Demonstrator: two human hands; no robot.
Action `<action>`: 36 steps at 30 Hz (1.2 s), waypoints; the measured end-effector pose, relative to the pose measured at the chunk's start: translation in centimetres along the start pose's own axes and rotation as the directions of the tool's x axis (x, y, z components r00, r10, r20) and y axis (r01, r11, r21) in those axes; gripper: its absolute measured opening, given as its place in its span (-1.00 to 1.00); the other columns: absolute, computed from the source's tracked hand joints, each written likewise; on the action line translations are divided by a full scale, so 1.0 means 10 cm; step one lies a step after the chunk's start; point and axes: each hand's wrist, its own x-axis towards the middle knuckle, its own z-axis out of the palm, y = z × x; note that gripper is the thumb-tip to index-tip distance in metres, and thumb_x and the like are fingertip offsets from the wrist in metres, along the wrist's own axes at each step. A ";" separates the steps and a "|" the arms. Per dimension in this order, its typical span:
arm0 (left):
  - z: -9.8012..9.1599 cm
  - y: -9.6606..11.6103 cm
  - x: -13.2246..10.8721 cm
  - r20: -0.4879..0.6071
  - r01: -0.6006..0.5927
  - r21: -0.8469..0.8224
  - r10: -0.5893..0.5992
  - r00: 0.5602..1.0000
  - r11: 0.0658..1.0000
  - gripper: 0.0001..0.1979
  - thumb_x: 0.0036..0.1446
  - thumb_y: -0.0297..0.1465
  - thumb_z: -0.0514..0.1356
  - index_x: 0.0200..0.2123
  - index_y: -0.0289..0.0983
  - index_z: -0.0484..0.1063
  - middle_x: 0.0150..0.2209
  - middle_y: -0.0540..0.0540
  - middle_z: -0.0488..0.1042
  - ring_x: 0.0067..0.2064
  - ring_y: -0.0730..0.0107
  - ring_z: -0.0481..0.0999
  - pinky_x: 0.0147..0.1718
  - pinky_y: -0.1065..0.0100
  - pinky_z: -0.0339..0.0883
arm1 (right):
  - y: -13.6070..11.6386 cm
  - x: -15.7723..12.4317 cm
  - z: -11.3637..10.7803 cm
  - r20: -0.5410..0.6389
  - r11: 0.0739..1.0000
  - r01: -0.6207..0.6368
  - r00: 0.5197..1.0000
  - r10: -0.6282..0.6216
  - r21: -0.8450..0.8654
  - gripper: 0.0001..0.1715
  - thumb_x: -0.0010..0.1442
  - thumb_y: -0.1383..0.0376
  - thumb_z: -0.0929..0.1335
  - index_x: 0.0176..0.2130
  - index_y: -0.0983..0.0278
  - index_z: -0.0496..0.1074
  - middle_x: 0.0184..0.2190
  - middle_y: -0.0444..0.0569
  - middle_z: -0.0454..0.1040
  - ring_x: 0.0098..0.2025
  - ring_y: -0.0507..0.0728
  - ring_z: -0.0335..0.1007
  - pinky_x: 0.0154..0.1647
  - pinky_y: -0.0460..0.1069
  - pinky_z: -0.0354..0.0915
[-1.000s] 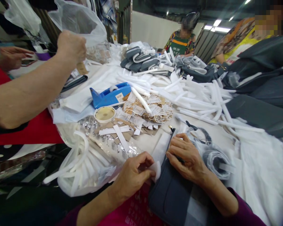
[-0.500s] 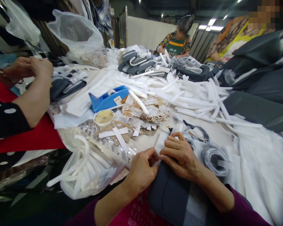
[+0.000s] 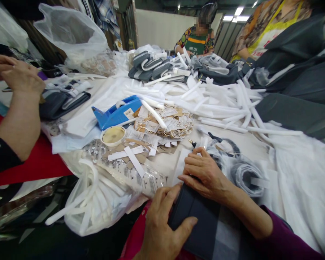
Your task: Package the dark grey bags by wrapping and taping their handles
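Note:
A dark navy bag (image 3: 196, 207) with a rounded edge leans in front of me, a strip of translucent white wrapping across its lower right. My right hand (image 3: 203, 173) is closed over the bag's top edge, its fingers curled. My left hand (image 3: 165, 224) is at the bag's left side, open, with the thumb spread away from the fingers. Its fingertips are near the top left corner and the thumb lies over the front face. Behind the bag are a rolled, wrapped strap (image 3: 246, 177) and a small metal clasp (image 3: 192, 143).
A blue tape dispenser (image 3: 116, 113), a round tub (image 3: 113, 135) and a heap of strung tags (image 3: 168, 122) are on the table. White foam tubes (image 3: 224, 108) spread beyond. A co-worker's arm (image 3: 23, 108) reaches in at left. Two other people stand across the table.
My left hand has let go of the bag's top corner and come down and nearer, its thumb spreading. My right hand stays on the top edge. The view has shifted slightly right.

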 end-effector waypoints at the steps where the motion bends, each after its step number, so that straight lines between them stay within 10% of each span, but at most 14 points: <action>1: 0.00 0.01 0.02 0.004 0.003 0.000 -0.003 1.000 1.000 -0.42 -0.01 -0.34 0.31 0.12 -0.10 0.27 -0.07 -0.12 0.41 -0.03 0.16 0.41 -0.04 0.18 0.35 | 0.00 0.00 0.00 -0.005 1.000 0.004 1.000 -0.004 0.001 -0.63 0.30 0.24 0.24 -0.53 0.28 0.25 -0.54 -0.17 0.24 -0.44 0.02 0.15 -0.09 0.06 0.00; 11: -0.12 0.08 0.13 0.183 0.125 -0.091 -0.107 0.977 0.988 -0.58 0.04 -0.38 0.25 0.01 -0.18 0.32 -0.12 -0.11 0.42 -0.08 0.19 0.41 -0.07 0.19 0.33 | -0.01 0.01 0.08 0.068 0.996 -0.063 0.995 0.067 -0.059 -0.64 0.35 0.27 0.16 -0.46 0.27 0.27 -0.53 -0.16 0.35 -0.44 0.01 0.22 0.07 0.09 0.02; 16: -0.14 0.07 0.39 0.169 0.070 -0.042 -0.061 0.984 0.997 -0.56 -0.02 -0.34 0.30 -0.04 -0.20 0.33 0.13 -0.19 0.17 0.22 0.05 0.15 0.21 0.07 0.08 | 0.01 -0.01 0.16 0.057 0.996 -0.073 0.996 0.075 -0.041 -0.73 0.33 0.35 0.17 -0.42 0.26 0.26 -0.52 -0.16 0.35 -0.44 0.03 0.22 0.08 0.09 0.08; 25: 0.13 0.00 0.79 0.221 -0.018 -0.237 0.072 0.973 0.971 -0.30 -0.02 -0.36 0.27 0.18 -0.29 0.10 0.20 -0.23 0.18 0.27 0.14 0.12 0.28 0.10 -0.05 | 0.05 0.06 0.07 -0.302 0.972 -0.036 0.947 0.107 0.231 -0.70 0.14 0.53 0.13 -0.20 0.26 0.27 -0.25 0.01 0.33 -0.20 0.12 0.26 -0.17 0.02 0.27; 27: 0.13 -0.04 0.77 0.219 0.015 -0.165 0.022 0.976 0.986 -0.24 -0.02 -0.28 0.26 0.21 -0.36 0.06 0.25 -0.29 0.10 0.32 0.08 0.04 0.31 0.08 -0.14 | 0.06 0.01 -0.17 -0.534 0.957 -0.057 0.819 0.207 0.284 -0.67 0.18 0.51 0.11 -0.16 0.25 0.30 -0.16 0.04 0.34 -0.08 0.13 0.28 -0.03 0.07 0.26; 30: 0.12 -0.07 0.78 0.233 0.038 -0.122 -0.009 0.972 0.992 -0.18 -0.03 -0.16 0.25 0.23 -0.38 0.06 0.29 -0.32 0.05 0.35 0.04 -0.02 0.32 0.07 -0.19 | 0.10 -0.38 -0.61 -0.777 0.893 -0.259 0.442 0.449 0.369 -0.66 0.23 0.38 0.14 -0.04 0.23 0.32 -0.02 0.07 0.33 0.09 0.17 0.23 0.17 0.17 0.12; 33: 0.12 -0.05 0.81 0.228 0.033 -0.127 -0.003 0.974 0.991 -0.16 -0.04 -0.09 0.23 0.23 -0.37 0.06 0.29 -0.32 0.06 0.34 0.03 0.01 0.31 0.07 -0.16 | 0.03 -1.10 -0.85 -0.687 0.661 -0.467 0.145 0.712 0.587 -0.52 0.21 0.17 0.22 0.10 0.25 0.27 0.13 0.13 0.26 0.18 0.24 0.16 0.24 0.24 0.05; 36: 0.12 0.00 0.83 0.236 0.040 -0.091 -0.018 0.972 0.995 -0.10 -0.05 -0.04 0.20 0.24 -0.43 0.03 0.30 -0.35 0.03 0.35 0.03 -0.01 0.32 0.10 -0.17 | -0.19 -1.73 -0.78 -0.366 0.301 -0.559 -0.004 0.931 0.773 -0.34 0.18 -0.08 0.20 0.10 0.28 0.29 0.17 0.18 0.26 0.18 0.30 0.21 0.21 0.25 0.12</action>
